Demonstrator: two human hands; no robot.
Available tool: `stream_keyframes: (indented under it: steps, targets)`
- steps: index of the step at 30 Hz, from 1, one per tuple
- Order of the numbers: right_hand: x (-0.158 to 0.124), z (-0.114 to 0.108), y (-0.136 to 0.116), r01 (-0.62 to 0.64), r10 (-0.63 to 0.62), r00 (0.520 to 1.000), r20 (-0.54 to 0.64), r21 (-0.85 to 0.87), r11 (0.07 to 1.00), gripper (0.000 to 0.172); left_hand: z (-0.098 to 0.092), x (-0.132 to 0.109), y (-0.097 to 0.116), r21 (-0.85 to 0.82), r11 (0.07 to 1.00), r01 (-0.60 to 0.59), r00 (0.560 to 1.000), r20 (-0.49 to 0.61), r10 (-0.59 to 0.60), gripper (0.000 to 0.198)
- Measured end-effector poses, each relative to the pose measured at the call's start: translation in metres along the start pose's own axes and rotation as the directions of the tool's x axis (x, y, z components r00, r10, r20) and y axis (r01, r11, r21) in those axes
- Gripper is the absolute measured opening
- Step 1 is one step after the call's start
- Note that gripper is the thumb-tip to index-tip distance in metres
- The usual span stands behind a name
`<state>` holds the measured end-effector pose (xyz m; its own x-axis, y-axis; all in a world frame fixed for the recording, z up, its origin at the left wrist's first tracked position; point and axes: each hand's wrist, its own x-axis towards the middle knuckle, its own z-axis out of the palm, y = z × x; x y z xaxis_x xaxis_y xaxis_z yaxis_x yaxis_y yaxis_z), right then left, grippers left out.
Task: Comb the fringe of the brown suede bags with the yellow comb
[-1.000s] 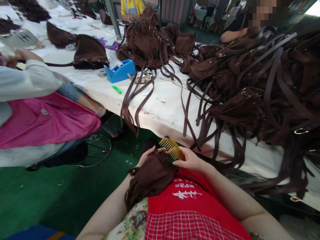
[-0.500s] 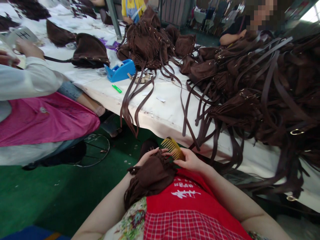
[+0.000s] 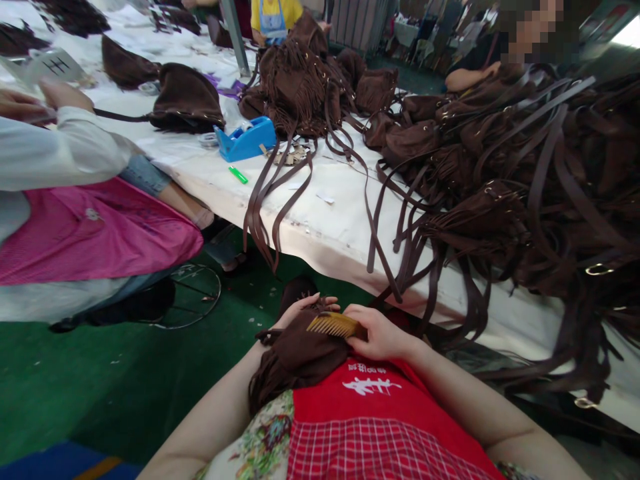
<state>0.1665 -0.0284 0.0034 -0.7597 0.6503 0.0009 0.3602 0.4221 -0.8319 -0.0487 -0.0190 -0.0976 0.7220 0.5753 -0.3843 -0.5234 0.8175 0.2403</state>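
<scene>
A brown fringed suede bag lies on my lap over a red apron. My left hand rests on the bag's far end, fingers curled over it and holding it down. My right hand is closed on a yellow wide-toothed comb, whose teeth point down onto the bag's fringe. Both hands sit close together just below the table's edge.
A white-covered table carries heaps of brown fringed bags with long straps hanging over the edge. A blue tape dispenser and a green lighter lie on it. A person in a pink apron sits to my left; others work farther back.
My right hand has turned the comb from upright, teeth up, down and leftward onto the bag's fringe. My left hand has stayed on the bag.
</scene>
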Motion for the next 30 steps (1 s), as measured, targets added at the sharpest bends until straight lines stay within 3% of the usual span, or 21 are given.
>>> stream_keyframes:
  steps: [4,6,11,15,19,22,24,27,28,30]
  targets:
    - [-0.002,0.002,0.0,-0.022,0.02,0.997,0.079,0.015,1.0,0.041,-0.003,0.005,0.001,0.012,1.0,0.002,1.0,0.004,-0.002,0.037]
    - [-0.002,0.001,0.003,-0.081,0.074,0.984,0.162,0.036,0.996,0.041,-0.006,0.007,0.0,0.04,0.999,0.008,1.0,-0.001,-0.008,0.038]
    - [-0.002,-0.004,0.022,-0.318,0.209,0.865,0.455,0.176,0.932,0.025,0.003,0.003,-0.001,0.131,0.991,-0.018,0.999,-0.039,0.023,0.038]
    - [-0.005,-0.009,0.037,-0.494,0.256,0.793,0.553,0.338,0.801,0.028,0.017,-0.006,-0.001,0.199,0.98,0.007,1.0,-0.008,-0.006,0.038]
    - [-0.012,-0.016,0.041,-0.656,0.213,0.704,0.677,0.507,0.559,0.029,0.022,-0.018,0.007,0.306,0.952,0.004,0.997,0.078,-0.029,0.043]
    - [-0.013,-0.017,0.036,-0.647,0.22,0.753,0.62,0.635,0.423,0.029,0.03,-0.021,0.019,0.535,0.845,0.013,0.979,0.165,-0.12,0.045]
    - [-0.009,-0.016,0.03,-0.606,0.245,0.794,0.557,0.689,0.397,0.029,0.044,-0.015,0.023,0.722,0.691,0.047,0.944,0.193,-0.267,0.046]
    - [0.006,-0.015,0.023,-0.581,0.288,0.813,0.506,0.67,0.462,0.03,0.069,0.001,0.02,0.896,0.442,-0.033,0.897,0.221,-0.382,0.042]
    - [0.011,-0.016,0.022,-0.576,0.299,0.815,0.496,0.643,0.505,0.031,0.076,0.005,0.016,0.914,0.399,-0.073,0.892,0.239,-0.384,0.038]
    - [0.019,-0.019,0.023,-0.556,0.329,0.826,0.458,0.566,0.609,0.031,0.081,0.008,0.01,0.91,0.404,-0.09,0.887,0.257,-0.382,0.028]
